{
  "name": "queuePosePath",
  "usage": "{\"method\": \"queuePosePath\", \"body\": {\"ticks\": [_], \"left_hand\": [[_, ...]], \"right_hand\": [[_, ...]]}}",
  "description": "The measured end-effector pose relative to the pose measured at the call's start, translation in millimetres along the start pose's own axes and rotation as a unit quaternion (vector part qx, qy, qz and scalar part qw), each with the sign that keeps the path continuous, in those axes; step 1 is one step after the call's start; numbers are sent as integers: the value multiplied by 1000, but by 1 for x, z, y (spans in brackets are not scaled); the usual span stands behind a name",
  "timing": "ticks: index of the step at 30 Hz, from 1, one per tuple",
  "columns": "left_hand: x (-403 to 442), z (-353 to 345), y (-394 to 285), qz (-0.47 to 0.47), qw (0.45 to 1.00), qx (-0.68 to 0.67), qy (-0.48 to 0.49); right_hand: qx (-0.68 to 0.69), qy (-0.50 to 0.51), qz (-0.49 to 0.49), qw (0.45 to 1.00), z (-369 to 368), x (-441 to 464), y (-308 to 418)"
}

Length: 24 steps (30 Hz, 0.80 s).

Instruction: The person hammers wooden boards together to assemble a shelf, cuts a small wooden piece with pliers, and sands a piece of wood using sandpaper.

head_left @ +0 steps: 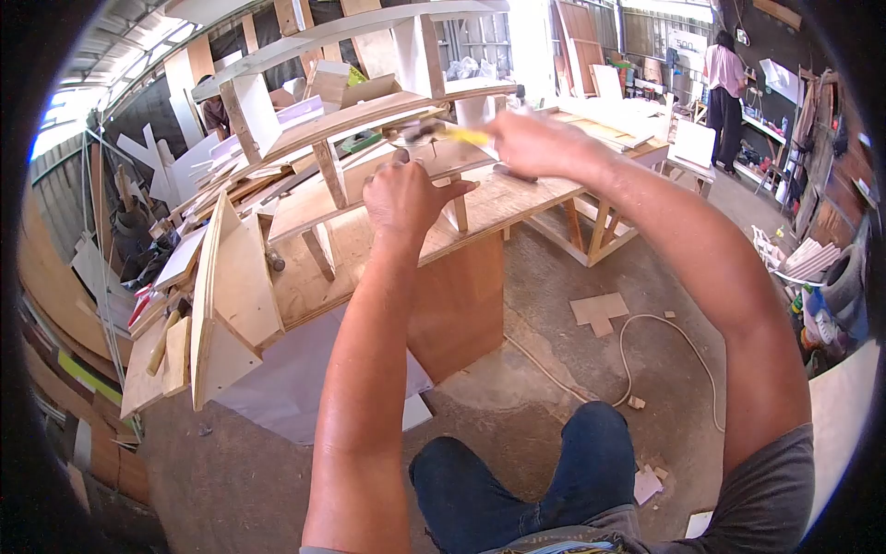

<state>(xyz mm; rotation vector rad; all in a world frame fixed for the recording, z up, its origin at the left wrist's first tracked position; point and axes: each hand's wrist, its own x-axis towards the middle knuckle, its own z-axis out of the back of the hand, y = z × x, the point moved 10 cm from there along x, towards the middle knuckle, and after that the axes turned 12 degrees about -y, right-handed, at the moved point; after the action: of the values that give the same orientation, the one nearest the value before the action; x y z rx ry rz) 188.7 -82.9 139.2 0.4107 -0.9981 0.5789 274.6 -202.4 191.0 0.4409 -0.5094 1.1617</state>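
My right hand [531, 145] grips a hammer [468, 136] by its yellow handle; the hammer is blurred and its dark head points left, above the boards. My left hand [403, 196] is at the plywood shelf frame [305, 210], its fingers curled over a board and its thumb stretched to the right. Whether a nail is between those fingers is hidden. The frame has long boards joined by short uprights and rests on a plywood-topped workbench [305, 291].
An angled plywood piece [235, 277] stands at the bench's left end, near scrap wood [217, 198]. A cable [628, 360] and a plywood offcut [600, 309] lie on the floor. One person [724, 92] stands at the back right; another [214, 113] is partly hidden at back left.
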Motion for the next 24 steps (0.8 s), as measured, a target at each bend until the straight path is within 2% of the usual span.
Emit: {"method": "queuePosePath", "body": {"ticks": [1, 2, 5, 6, 9, 12, 15, 16, 19, 20, 23, 24], "left_hand": [[0, 0, -2, -4, 1000, -2, -3], [0, 1, -2, -7, 1000, -3, -8], [1, 5, -1, -9, 1000, -4, -22], [0, 5, -1, -8, 1000, -6, -26], [-1, 4, -1, -10, 1000, -9, -15], [0, 3, 0, 2, 1000, -4, 11], [0, 1, -1, -13, 1000, -7, -9], [-1, 0, -1, -10, 1000, -7, -6], [0, 2, 0, -5, 1000, -1, 1], [-1, 1, 0, -5, 1000, 3, 4], [0, 0, 0, -7, 1000, 10, 5], [0, -1, 0, -8, 1000, 12, 5]], "right_hand": [[-35, 5, 10, 999, -6, -2, 4], [-3, 64, -52, 997, -10, -3, -10], [27, 26, -47, 998, 15, -7, -2], [43, -27, -33, 998, 9, -3, -9], [20, 3, -19, 1000, -1, -3, -8], [110, 1, -63, 992, 21, -7, -5], [-12, 1, 24, 1000, -9, -3, -3], [-10, 35, -19, 999, -8, -4, -9], [95, 35, -71, 992, 17, -5, -5], [139, -6, -69, 988, 23, -6, -2], [43, -41, 9, 998, -20, 7, -24], [51, -22, 28, 998, -20, 11, -25]]}}
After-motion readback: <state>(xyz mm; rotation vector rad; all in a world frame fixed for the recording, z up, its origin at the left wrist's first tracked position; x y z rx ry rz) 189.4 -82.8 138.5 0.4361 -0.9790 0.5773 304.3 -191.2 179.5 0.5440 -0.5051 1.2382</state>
